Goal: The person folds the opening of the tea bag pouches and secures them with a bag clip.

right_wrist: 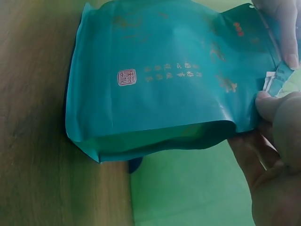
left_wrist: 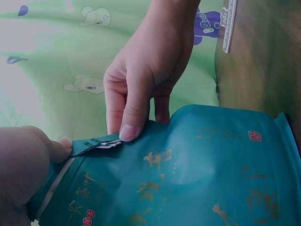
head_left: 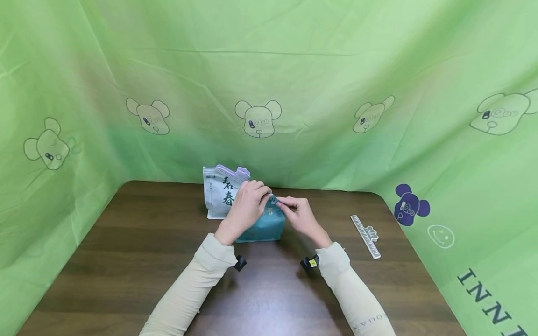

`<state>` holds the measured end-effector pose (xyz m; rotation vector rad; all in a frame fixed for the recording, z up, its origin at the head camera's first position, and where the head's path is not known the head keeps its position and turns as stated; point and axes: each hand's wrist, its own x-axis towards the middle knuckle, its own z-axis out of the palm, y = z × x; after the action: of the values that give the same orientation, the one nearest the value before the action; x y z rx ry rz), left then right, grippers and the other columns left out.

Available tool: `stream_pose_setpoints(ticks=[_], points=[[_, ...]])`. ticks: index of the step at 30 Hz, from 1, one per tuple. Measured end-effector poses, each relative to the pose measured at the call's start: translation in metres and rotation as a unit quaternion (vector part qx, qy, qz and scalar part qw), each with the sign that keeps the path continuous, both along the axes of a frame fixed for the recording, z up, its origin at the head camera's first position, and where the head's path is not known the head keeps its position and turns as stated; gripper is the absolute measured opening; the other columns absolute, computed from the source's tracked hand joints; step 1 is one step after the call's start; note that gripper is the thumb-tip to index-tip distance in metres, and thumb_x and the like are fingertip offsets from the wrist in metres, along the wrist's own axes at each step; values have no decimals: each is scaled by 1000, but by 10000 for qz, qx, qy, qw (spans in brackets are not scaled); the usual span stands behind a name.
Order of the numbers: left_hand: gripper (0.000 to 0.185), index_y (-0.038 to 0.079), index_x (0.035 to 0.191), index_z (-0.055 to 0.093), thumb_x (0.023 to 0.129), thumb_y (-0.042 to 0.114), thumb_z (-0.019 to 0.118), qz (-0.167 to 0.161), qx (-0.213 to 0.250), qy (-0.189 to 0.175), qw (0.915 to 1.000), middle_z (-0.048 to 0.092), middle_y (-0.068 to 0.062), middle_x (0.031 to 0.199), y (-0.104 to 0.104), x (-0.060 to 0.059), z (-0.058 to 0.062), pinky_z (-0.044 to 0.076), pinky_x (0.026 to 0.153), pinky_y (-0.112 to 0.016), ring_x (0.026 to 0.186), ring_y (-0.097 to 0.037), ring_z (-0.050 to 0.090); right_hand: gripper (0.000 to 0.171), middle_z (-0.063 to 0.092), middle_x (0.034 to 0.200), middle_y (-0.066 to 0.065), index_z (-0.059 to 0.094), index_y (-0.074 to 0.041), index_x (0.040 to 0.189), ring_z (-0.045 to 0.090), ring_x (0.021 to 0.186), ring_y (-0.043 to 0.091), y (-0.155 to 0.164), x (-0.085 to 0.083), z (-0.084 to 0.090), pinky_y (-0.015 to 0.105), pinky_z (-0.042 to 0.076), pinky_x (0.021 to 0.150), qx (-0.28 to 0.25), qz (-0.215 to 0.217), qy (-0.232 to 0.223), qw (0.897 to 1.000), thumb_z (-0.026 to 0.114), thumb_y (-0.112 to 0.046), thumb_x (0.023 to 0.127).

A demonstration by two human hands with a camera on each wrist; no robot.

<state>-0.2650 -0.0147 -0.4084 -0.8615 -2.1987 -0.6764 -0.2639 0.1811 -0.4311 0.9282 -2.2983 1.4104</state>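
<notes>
A teal tea pouch (head_left: 265,226) printed with gold characters and a small red seal stands on the dark wooden tabletop (head_left: 126,261), near its far middle, and both hands meet at the pouch's top edge. The left hand (head_left: 245,205) curls over the top from the left, its thumb and fingers pinching the upper strip; the right hand (head_left: 299,215) comes in from the right, thumb and forefinger pinched on the same strip, where a small torn flap with a pale inner face stands up between the two grips. In the left wrist view the right hand's fingers (left_wrist: 134,117) press down on that flap right at the edge. Whether the tear runs further along the strip is hard to judge, since the hands cover it. Just behind the teal pouch, touching or nearly so, stands a pale grey-white tea pouch (head_left: 218,193) with large dark green characters, its top closed by a lilac sealing clip (head_left: 232,171). Well to the right on the tabletop lies a second, pale sealing clip (head_left: 366,235). Green cloth (head_left: 294,70) with cartoon bear prints walls in the tabletop on three sides.
</notes>
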Motion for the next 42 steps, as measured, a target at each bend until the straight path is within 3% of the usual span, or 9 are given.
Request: stream_pose_setpoints(ticks=[5,9,12,17,23,30,42], points=[[6,6,92,75,95,10,71,-44,12,-9,10000,68,-3,84,0,1,1,41,73,-34,79,-21,59,18,73,100,29,71,16,108,73,91,35,0,-1,-1,23,58,79,-123,-74,33,9999,64,11,93],[5,6,93,75,95,9,71,-25,12,-45,10000,69,-3,85,0,0,1,41,73,-34,79,-21,60,17,73,102,27,73,14,108,71,93,17,4,-2,-3,30,58,82,-187,-191,-387,9989,65,5,95],[5,6,94,75,94,9,72,8,-6,-100,9999,69,-3,85,0,-1,0,41,73,-33,80,-21,60,19,72,105,27,72,13,110,68,96,11,8,-3,-6,25,56,84,-189,-169,-724,9971,64,3,97],[5,6,94,76,94,9,72,42,-47,-101,9999,69,-3,86,0,0,-1,41,72,-33,79,-21,60,23,71,112,27,69,13,117,67,103,24,12,-2,-9,18,52,86,26,-17,-818,9966,59,4,99],[4,7,95,75,93,9,73,138,-84,-69,9998,70,-3,86,0,0,0,41,73,-32,80,-20,60,21,71,103,28,70,16,113,70,96,34,9,-2,-9,16,54,83,2,-122,-409,9991,61,10,95],[4,7,95,76,94,9,72,171,-122,-139,9997,70,-3,87,0,0,0,42,74,-33,81,-20,61,19,72,94,23,71,15,110,71,88,33,7,1,-10,17,55,78,156,-308,-40,9994,63,12,93],[4,8,95,76,94,10,72,246,-156,-84,9995,71,-2,87,1,0,0,42,74,-33,80,-19,60,20,73,93,23,71,15,111,71,87,36,8,6,-12,15,54,78,115,-364,51,9993,64,13,92]])
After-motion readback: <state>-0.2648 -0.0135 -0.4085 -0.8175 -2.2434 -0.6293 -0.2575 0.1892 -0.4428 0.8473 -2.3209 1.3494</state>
